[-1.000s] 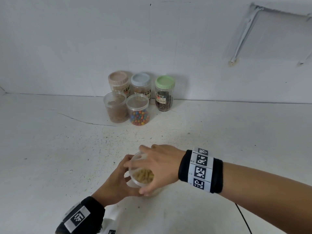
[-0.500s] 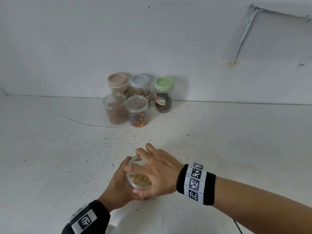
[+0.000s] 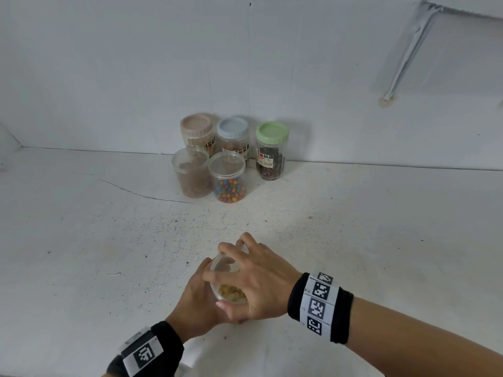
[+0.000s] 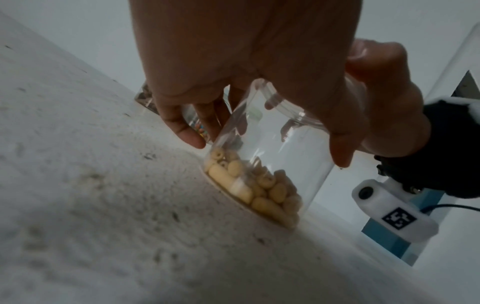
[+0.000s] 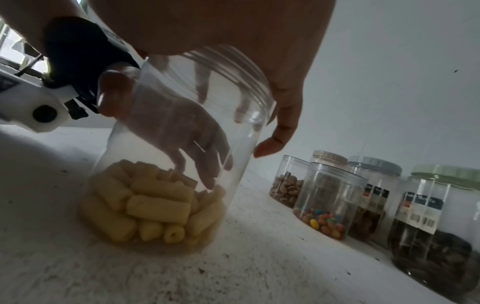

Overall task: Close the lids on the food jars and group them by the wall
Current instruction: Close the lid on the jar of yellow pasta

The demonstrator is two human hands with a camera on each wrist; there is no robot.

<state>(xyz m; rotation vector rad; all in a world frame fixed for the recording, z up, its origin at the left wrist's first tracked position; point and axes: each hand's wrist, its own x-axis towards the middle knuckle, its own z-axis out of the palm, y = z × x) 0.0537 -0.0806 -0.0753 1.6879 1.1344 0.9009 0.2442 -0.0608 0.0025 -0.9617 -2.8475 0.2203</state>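
Fingers (image 3: 227, 248) of the right hand (image 3: 255, 284) are curled down over the clear lid (image 5: 223, 61) on top of the puff-snack jar (image 5: 166, 164), so it looks like the lid is going on right now; can't tell if it's fully tight. Left hand (image 3: 194, 303) is wrapped round the jar's body, steadying it on the counter (image 3: 81, 254), near the front edge at about 6 o'clock from the group.

Progress-wise, I'd say nearly done. Count: six jars total. Five already sit at the wall (image 3: 136, 63), at 12 o'clock: beige-lid jar (image 3: 197, 131), blue-lid jar (image 3: 233, 134), green-lid jar (image 3: 272, 151), then in front the brown-snack jar (image 3: 192, 172) and the candy jar (image 3: 228, 178), both clear-lidded. All five look closed. Left to do: finish this lid, move it over.
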